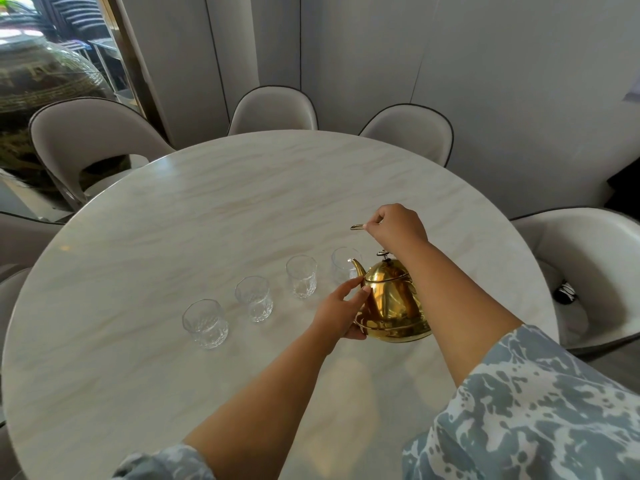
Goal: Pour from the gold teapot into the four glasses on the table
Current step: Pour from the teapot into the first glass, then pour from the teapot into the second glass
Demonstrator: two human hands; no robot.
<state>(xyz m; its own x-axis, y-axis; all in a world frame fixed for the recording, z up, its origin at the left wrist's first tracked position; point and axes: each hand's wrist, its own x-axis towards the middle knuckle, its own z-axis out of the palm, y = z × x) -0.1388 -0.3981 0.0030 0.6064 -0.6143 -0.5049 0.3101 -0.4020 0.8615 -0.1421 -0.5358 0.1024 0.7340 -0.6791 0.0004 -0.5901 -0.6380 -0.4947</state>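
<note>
My right grip (394,225) is closed around the thin gold handle (358,226) of the gold teapot (391,303), fingers curled over the bar, which is raised above the pot. My left grip (341,311) is spread open and laid against the pot's left side, fingertips (363,291) touching the shiny wall just below the base of the spout, the palm cupping the lower rim; it steadies rather than clasps. The teapot sits low at the desk (242,202), its lid knob (382,253) upright, and whether its base touches the surface I cannot tell. Its curved spout (356,266) points away from me and to the left, its tip over the rim of the nearest glass (344,265).

Four clear cut glasses stand in a slanting line across the pale marble desk: the one at the spout, then a second (302,281) just left of it, a third (254,298) further left and closer to me, and the fourth (205,323) closest to me at the left end. All four look empty and upright, each apart from its neighbour.

My sleeves (519,410), grey-blue with a pale mottled print, end above the forearms. Cream padded chairs (273,109) with dark piping ring the far edge of the round desk.
</note>
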